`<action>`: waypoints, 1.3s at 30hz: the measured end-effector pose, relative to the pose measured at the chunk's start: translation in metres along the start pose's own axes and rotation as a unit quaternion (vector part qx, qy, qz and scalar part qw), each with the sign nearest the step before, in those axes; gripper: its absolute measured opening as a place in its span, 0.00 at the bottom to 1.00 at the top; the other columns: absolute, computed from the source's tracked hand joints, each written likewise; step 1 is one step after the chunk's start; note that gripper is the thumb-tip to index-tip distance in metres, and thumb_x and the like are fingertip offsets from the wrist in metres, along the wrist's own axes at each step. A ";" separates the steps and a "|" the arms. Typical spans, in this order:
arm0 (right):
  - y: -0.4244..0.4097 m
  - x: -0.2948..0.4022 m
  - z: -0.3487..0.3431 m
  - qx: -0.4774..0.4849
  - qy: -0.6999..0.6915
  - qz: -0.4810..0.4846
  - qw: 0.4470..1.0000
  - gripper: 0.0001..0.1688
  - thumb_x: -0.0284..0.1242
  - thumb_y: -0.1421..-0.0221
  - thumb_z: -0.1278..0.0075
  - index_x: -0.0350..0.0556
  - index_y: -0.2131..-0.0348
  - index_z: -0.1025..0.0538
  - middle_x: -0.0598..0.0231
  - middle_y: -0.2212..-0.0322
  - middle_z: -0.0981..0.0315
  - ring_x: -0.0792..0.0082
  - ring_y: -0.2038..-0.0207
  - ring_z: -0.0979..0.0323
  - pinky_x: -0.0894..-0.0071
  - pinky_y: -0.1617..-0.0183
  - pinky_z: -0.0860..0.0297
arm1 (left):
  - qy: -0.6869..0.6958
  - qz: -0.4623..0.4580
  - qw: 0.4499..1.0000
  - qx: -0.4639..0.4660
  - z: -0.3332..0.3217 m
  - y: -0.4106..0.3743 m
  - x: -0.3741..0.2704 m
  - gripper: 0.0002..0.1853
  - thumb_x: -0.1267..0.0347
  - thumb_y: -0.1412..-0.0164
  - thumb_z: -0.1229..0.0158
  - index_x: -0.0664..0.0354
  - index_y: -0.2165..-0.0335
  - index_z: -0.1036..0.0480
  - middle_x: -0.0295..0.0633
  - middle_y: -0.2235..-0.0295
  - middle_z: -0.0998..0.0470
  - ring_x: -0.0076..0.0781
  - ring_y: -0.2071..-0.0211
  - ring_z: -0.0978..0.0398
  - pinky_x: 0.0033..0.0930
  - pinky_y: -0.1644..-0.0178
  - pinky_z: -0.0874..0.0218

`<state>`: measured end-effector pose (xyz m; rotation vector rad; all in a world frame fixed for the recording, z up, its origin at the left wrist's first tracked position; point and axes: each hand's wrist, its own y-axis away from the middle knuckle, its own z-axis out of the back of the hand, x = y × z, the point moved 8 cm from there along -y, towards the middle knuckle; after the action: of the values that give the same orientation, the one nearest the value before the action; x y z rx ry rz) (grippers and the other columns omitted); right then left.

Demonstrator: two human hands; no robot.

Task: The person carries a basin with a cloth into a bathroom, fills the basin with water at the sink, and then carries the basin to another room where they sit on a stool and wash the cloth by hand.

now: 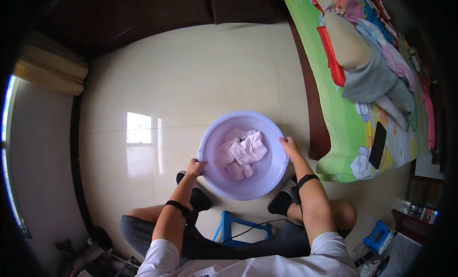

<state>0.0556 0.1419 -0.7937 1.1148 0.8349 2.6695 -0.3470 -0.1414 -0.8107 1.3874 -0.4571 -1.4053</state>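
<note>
A round lavender plastic basin (263,184) is in front of me, between my feet. Crumpled pale pink cloth (250,148) lies inside it, with a small dark mark near its top. My left hand (195,167) grips the basin's rim on the left side, thumb over the edge. On the opposite side, my right hand (289,148) holds the rim at the upper right. The fingers of both hands are partly hidden beneath the rim. Whether the basin rests on the floor or is slightly raised I cannot tell.
A blue plastic stool (226,227) is beneath me, with a black cable (257,225) crossing it. To the right, a bed (311,62) bears clothes, a grey garment (372,76) and a black phone (378,145). Dark cabinets (161,12) line the far side; a curtain (53,73) hangs left.
</note>
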 end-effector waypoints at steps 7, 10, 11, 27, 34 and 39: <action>0.065 0.103 0.017 0.090 -0.017 0.120 0.989 0.29 0.45 0.43 0.48 0.36 0.55 0.28 0.57 0.65 0.25 0.66 0.63 0.27 0.70 0.59 0.31 | -0.136 -0.174 0.962 -0.163 0.025 0.069 -0.076 0.25 0.57 0.44 0.39 0.62 0.54 0.30 0.44 0.60 0.24 0.39 0.59 0.26 0.38 0.54 0.34; 0.176 0.211 0.074 0.149 -0.181 0.181 0.955 0.19 0.37 0.38 0.51 0.39 0.57 0.28 0.70 0.74 0.30 0.82 0.73 0.34 0.83 0.68 0.35 | 0.067 -0.319 0.945 0.031 0.008 0.181 -0.170 0.18 0.63 0.37 0.45 0.65 0.55 0.29 0.43 0.63 0.23 0.31 0.61 0.25 0.31 0.55 0.34; 0.227 0.246 0.104 0.146 -0.207 0.239 0.937 0.17 0.35 0.37 0.53 0.39 0.57 0.28 0.70 0.74 0.30 0.82 0.74 0.35 0.83 0.68 0.36 | 0.072 -0.377 0.921 0.063 0.004 0.247 -0.210 0.16 0.65 0.36 0.46 0.66 0.55 0.29 0.43 0.64 0.23 0.29 0.61 0.25 0.30 0.55 0.34; 0.685 0.316 0.246 0.241 -0.289 0.733 0.567 0.13 0.29 0.46 0.55 0.36 0.78 0.28 0.59 0.85 0.32 0.63 0.87 0.36 0.68 0.84 0.38 | 0.104 -0.793 0.530 0.282 0.030 0.744 -0.141 0.10 0.68 0.39 0.43 0.39 0.59 0.25 0.32 0.65 0.30 0.31 0.67 0.28 0.44 0.57 0.35; 0.693 0.312 0.228 0.231 -0.309 0.751 0.535 0.11 0.24 0.50 0.55 0.34 0.81 0.29 0.56 0.83 0.32 0.65 0.88 0.37 0.70 0.87 0.41 | 0.185 -0.781 0.524 0.284 0.013 0.746 -0.127 0.17 0.75 0.42 0.42 0.32 0.61 0.23 0.32 0.65 0.31 0.32 0.69 0.28 0.48 0.58 0.36; 0.683 0.313 0.222 0.228 -0.341 0.759 0.506 0.10 0.21 0.50 0.56 0.32 0.81 0.31 0.52 0.82 0.31 0.69 0.88 0.39 0.71 0.88 0.46 | 0.203 -0.768 0.514 0.324 -0.002 0.737 -0.131 0.19 0.77 0.44 0.42 0.31 0.63 0.22 0.36 0.63 0.32 0.35 0.69 0.28 0.48 0.60 0.36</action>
<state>0.0446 -0.2326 -0.1058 4.1276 0.2271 1.7815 -0.0808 -0.3011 -0.1294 2.9736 1.0690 -2.1353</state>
